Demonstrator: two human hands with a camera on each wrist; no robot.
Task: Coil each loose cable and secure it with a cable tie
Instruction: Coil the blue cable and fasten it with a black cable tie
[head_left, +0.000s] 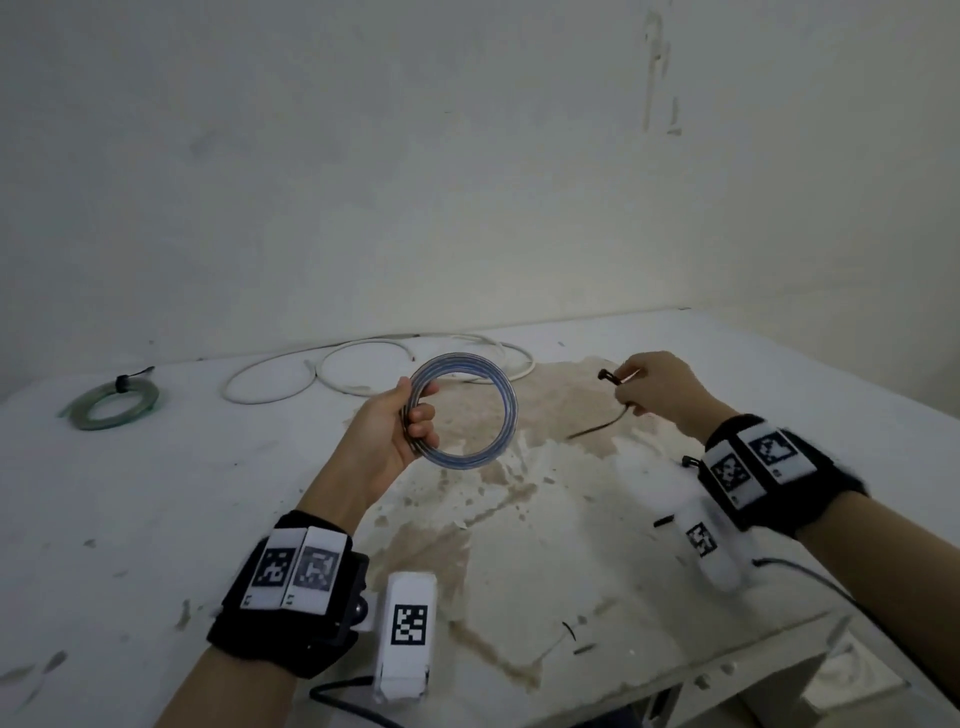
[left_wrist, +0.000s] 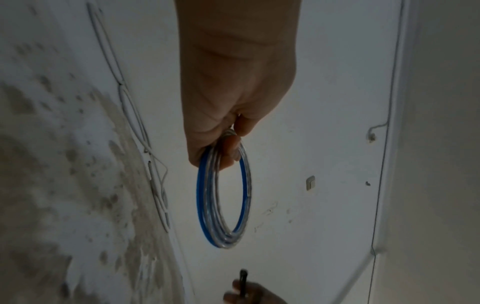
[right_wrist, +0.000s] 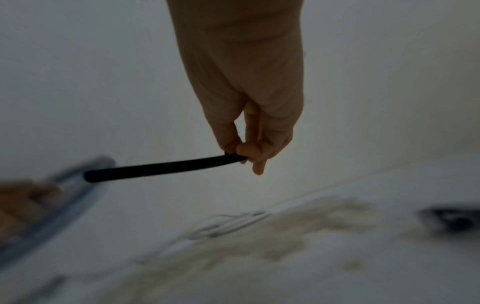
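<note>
My left hand (head_left: 410, 415) grips a round coil of blue and clear cable (head_left: 501, 410) by its left side and holds it upright above the table; the left wrist view shows the coil (left_wrist: 222, 205) hanging from my curled fingers (left_wrist: 228, 152). To its right, my right hand (head_left: 641, 384) pinches a black cable tie (head_left: 613, 378). In the right wrist view the tie (right_wrist: 161, 169) sticks out leftward from thumb and forefinger toward the blurred coil (right_wrist: 64, 197). A loose white cable (head_left: 363, 371) lies in loops at the back of the table.
A green coil (head_left: 111, 405) bound with a black tie lies at the back left. The white table (head_left: 156, 519) has a large brown stain (head_left: 519, 493) in the middle. More black ties (head_left: 597, 428) lie near my right hand. The wall stands close behind.
</note>
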